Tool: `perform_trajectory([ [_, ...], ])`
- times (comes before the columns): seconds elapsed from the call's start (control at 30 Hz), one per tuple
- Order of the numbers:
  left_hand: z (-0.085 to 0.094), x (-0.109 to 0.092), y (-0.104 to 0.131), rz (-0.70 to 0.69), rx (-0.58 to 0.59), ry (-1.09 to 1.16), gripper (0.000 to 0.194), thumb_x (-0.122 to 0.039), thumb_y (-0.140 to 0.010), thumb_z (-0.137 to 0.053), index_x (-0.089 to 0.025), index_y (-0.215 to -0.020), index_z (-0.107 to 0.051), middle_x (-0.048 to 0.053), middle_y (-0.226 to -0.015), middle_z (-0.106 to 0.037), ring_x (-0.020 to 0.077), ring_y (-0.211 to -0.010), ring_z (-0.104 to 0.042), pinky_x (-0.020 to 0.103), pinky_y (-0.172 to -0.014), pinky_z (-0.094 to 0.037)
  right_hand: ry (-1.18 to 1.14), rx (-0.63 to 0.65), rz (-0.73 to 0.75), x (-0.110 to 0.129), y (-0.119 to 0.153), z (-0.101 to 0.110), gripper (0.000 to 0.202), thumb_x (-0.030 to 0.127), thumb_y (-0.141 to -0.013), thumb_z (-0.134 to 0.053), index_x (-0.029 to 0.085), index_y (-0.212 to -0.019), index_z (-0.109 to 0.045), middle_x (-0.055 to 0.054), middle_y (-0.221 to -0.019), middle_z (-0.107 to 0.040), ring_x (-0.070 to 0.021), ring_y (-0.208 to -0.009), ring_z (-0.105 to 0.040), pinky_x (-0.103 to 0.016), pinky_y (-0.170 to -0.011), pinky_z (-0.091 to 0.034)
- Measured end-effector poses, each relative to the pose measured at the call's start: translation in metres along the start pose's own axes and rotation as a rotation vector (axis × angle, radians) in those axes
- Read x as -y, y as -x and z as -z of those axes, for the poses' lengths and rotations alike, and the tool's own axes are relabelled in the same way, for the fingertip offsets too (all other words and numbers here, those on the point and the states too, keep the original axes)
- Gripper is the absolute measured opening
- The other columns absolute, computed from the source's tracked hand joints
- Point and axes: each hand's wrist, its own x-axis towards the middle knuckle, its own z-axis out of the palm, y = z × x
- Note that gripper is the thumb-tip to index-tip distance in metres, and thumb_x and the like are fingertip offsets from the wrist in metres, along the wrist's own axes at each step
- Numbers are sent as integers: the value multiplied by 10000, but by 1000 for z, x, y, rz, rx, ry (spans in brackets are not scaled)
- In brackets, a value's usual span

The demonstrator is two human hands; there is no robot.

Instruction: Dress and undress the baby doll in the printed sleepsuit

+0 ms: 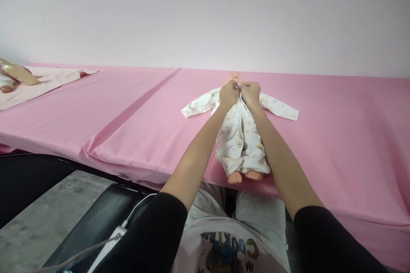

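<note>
A baby doll (235,177) lies on its back on the pink-covered table, its bare feet toward me. It wears a white printed baby gown (232,134) with long sleeves spread to both sides and a front slit. At the doll's neck, my left hand (229,94) pinches one edge of the gown's collar. Right beside it, my right hand (251,93) pinches the other edge, the fingertips of both hands almost touching. Both hands cover the upper chest and part of the doll's head. Whatever fastening lies between the fingers is too small to make out.
The pink cloth (144,115) covers the table up to a white wall (205,21). At the far left a pale cloth (60,79) holds a yellowish bottle (21,74) and part of another doll (7,84). A white power strip (107,247) lies on a black seat (92,217).
</note>
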Motion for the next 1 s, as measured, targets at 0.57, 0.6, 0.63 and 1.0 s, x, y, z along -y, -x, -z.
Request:
perform_trajectory([
  [0.57, 3, 3, 4, -45, -18, 54, 232, -175, -857, -458, -199, -1024, -616, 16, -991, -705, 137, -956, -626, 216, -837, -419, 42, -26, -81, 7, 2, 2, 388, 201, -826, -467, 206, -442, -409, 26, -432, -345, -131, -502, -426, -258, -641, -430],
  [0.6, 2, 3, 4, -43, -11, 47, 234, -176, -856, -457, -204, -1028, -614, 15, -994, -705, 140, -961, -624, 219, -841, -419, 17, -9, -93, 4, 0, 1, 391, 227, -854, -444, 205, -464, -435, 24, -432, -363, -130, -491, -427, -257, -632, -432],
  [0.63, 2, 3, 4, -43, -5, 42, 237, -177, -856, -456, -209, -1031, -612, 14, -996, -704, 144, -964, -623, 224, -845, -419, -15, 19, -108, 2, -1, 1, 377, 239, -869, -432, 202, -496, -472, 24, -433, -382, -126, -475, -425, -254, -616, -433],
  [1.0, 3, -4, 6, 14, -23, -26, 253, -263, -919, -387, -223, -1077, -581, 46, -978, -703, 196, -953, -629, 273, -832, -426, -5, 103, -157, 3, 0, 1, 36, 169, -695, -617, 176, -661, -609, 27, -504, -494, -119, -467, -461, -269, -591, -454],
])
